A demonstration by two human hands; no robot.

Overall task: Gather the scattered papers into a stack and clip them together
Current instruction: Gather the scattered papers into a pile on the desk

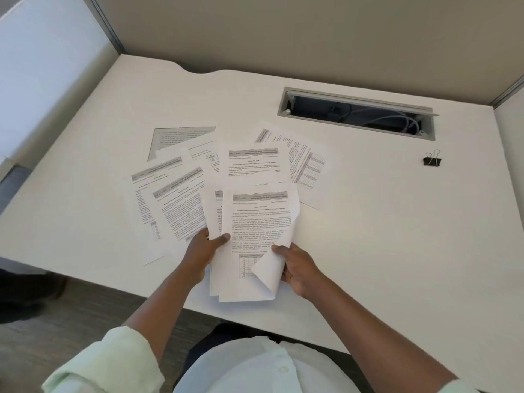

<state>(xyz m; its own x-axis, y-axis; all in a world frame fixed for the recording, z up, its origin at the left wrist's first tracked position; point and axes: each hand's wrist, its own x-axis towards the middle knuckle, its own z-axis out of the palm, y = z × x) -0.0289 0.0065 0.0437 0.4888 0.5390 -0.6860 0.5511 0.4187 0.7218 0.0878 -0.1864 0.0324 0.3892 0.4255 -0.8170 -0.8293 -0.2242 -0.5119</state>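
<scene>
At near edge of desk [368,222], your left hand [204,248] and right hand [297,268] each pinch gathered sheets [255,231]; loose papers [170,194] beyond; binder clip [431,159] well apart, right.

Print on papers [256,222] blurred, unreadable; lower sheets covered by upper ones.

The white worktop [397,236] has a curved notch in its far edge and a long grey-framed cable slot [283,105] set into it at the far right, with pale cables [408,120] lying inside. Beige partition walls [283,32] stand behind it, and dark grey floor [85,313] shows below its near edge.
</scene>
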